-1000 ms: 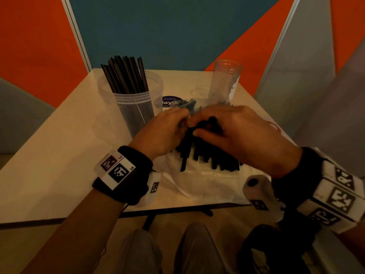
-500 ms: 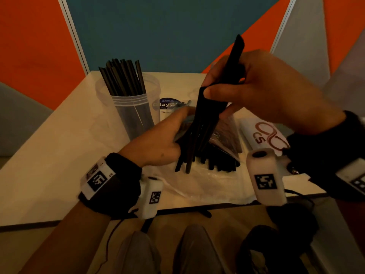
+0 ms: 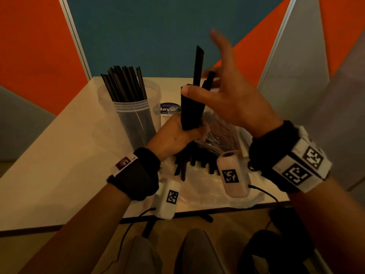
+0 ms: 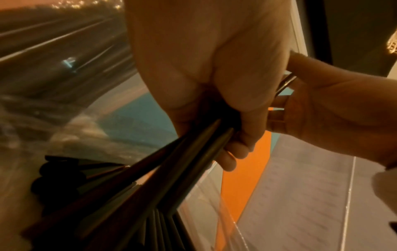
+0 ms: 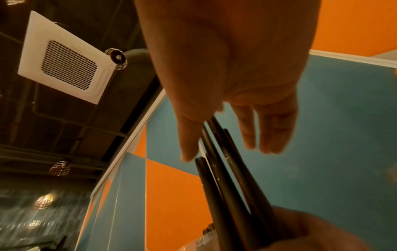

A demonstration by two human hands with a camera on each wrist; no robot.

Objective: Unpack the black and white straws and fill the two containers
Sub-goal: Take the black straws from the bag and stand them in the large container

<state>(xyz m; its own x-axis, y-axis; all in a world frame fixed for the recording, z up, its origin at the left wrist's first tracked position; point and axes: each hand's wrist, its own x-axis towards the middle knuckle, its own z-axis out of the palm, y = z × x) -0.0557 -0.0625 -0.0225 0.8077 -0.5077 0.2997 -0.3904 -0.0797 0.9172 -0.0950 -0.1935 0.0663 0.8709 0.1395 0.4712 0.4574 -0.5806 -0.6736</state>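
Note:
My left hand grips the lower part of a bundle of black straws and holds it upright above the table. In the left wrist view my left hand's fingers curl round these straws. My right hand is beside the bundle's top with its fingers spread and straight, and only the thumb touches the straws. The right wrist view shows that open hand around the straw tips. A clear container full of black straws stands to the left. More black straws lie in an opened plastic bag underneath.
A round blue-labelled lid lies behind my left hand. The table's near edge runs just below my wrists, and coloured partition walls close off the far side. My right hand blocks the far right part of the table.
The right hand lifted a bundle of black straws out of the bag. The left hand took hold of its lower end. The right hand's fingers then opened and spread.

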